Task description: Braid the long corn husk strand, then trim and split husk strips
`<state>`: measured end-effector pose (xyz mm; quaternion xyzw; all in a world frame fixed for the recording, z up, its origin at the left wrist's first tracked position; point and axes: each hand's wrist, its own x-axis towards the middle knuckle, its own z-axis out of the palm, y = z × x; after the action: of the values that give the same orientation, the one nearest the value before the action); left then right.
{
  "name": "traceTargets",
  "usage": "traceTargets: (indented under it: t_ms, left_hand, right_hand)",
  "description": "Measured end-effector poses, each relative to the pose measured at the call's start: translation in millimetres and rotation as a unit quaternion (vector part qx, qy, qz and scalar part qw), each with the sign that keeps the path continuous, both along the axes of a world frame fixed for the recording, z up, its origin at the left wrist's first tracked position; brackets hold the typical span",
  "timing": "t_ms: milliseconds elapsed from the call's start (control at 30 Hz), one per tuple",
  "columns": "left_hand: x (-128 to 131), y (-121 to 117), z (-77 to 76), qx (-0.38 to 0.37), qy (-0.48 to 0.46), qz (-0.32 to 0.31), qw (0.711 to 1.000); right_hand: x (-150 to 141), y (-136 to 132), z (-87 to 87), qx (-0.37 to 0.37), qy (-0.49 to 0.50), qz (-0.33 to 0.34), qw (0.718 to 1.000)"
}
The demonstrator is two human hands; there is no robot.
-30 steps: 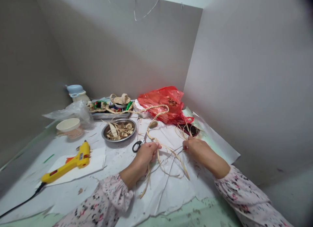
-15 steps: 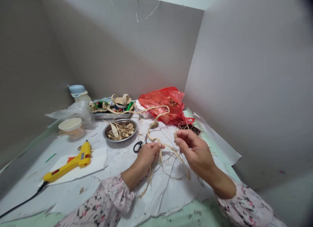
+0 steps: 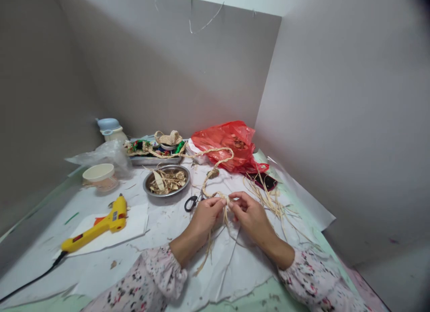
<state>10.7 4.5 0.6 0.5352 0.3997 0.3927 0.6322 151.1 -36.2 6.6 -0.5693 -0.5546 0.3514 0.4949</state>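
A long straw braid (image 3: 205,182) winds from the tray at the back down to my fingers. My left hand (image 3: 208,213) pinches its near end between thumb and forefinger. Right beside it, my right hand (image 3: 247,213) is closed on the straw strands at the same end, thumb and forefinger together. Loose strands (image 3: 208,251) hang below both hands onto the white paper. Black-handled scissors (image 3: 191,203) lie just left of my left hand, their blades partly hidden. More loose straw (image 3: 277,207) is spread to the right of my right hand.
A yellow glue gun (image 3: 97,227) with a cord lies at left. Behind it stand a paper cup (image 3: 100,177) and a metal bowl (image 3: 168,193) of straw scraps. A metal tray (image 3: 154,160), a red plastic bag (image 3: 225,144) and a dark phone (image 3: 267,181) sit farther back.
My right hand has moved left and down, from apart in the air to the braid's end beside my left hand. The straw and phone behind it now show more.
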Motion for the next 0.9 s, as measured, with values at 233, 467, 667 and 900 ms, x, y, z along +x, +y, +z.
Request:
traceTargets:
  t_ms: [233,467,667,900]
  left_hand:
    - [-0.8,-0.9,-4.3,0.018,0.011,-0.012,1.000]
    - [1.1,-2.5,1.3,-0.040,-0.057,-0.032,0.997]
    - [-3.2,3.9,8.4,-0.046,-0.103,0.025,0.993]
    - [-6.0,8.6,4.6,-0.059,-0.118,0.029,0.991]
  right_hand:
    - [0.0,1.4,-3.8,0.019,-0.022,-0.013,0.999]
    - [-2.0,-1.0,-8.4,0.026,-0.008,0.041,0.999]
    - [19.3,6.6,-7.5,0.111,-0.231,0.090,0.962]
    - [94.1,28.2,1.1,0.040,-0.501,-0.099,0.859]
